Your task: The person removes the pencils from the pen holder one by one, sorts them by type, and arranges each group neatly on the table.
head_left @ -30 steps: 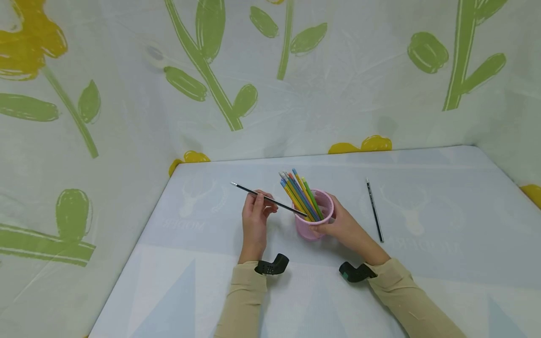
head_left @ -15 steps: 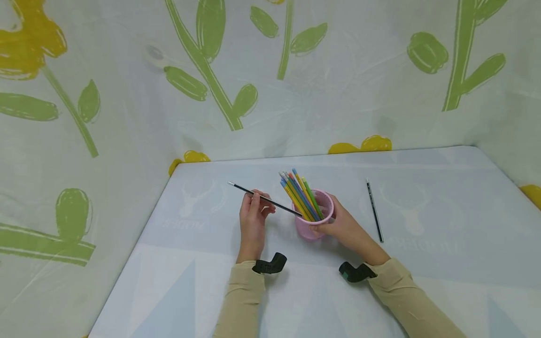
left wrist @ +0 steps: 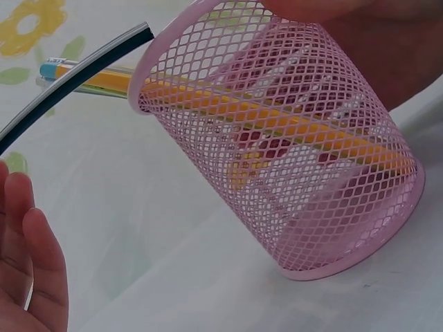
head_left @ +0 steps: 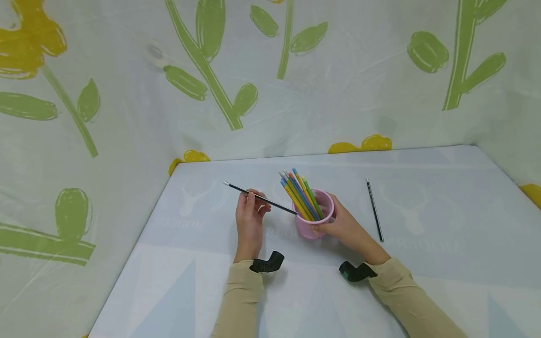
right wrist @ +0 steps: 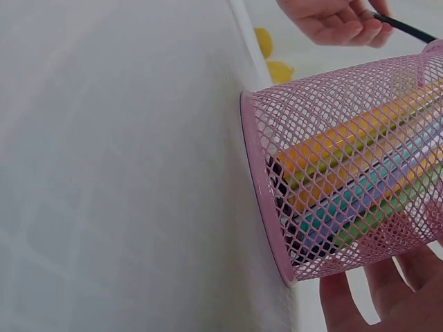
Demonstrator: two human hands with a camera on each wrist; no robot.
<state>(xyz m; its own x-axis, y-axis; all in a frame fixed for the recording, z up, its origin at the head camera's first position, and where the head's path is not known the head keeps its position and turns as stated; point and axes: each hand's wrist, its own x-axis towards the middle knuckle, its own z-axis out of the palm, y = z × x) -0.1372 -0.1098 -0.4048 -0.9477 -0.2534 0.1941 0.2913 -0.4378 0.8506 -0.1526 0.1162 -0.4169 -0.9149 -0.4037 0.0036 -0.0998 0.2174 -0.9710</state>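
In the head view my left hand [head_left: 249, 224] pinches a black pencil [head_left: 279, 206] with a silvery-white end pointing up and left. The pencil's other end is right at the rim of a pink mesh pencil cup [head_left: 306, 232]. My right hand [head_left: 344, 229] grips that cup from its right side, thumb at the front near the rim. Inside the cup lean several coloured pencils [head_left: 301, 197], yellow, blue and green among them, tilted to the left. The right wrist view has the cup's base [right wrist: 266, 200] close against the tabletop.
A second black pencil [head_left: 374, 210] lies on the white-and-blue patterned tabletop [head_left: 439, 197], to the right of the cup. Fabric walls [head_left: 355, 94] with printed flowers and leaves rise behind and at both sides of the table.
My left hand has drifted left with the black pencil, drawing its tip from over the cup's opening to the rim. The right hand and cup have stayed in place.
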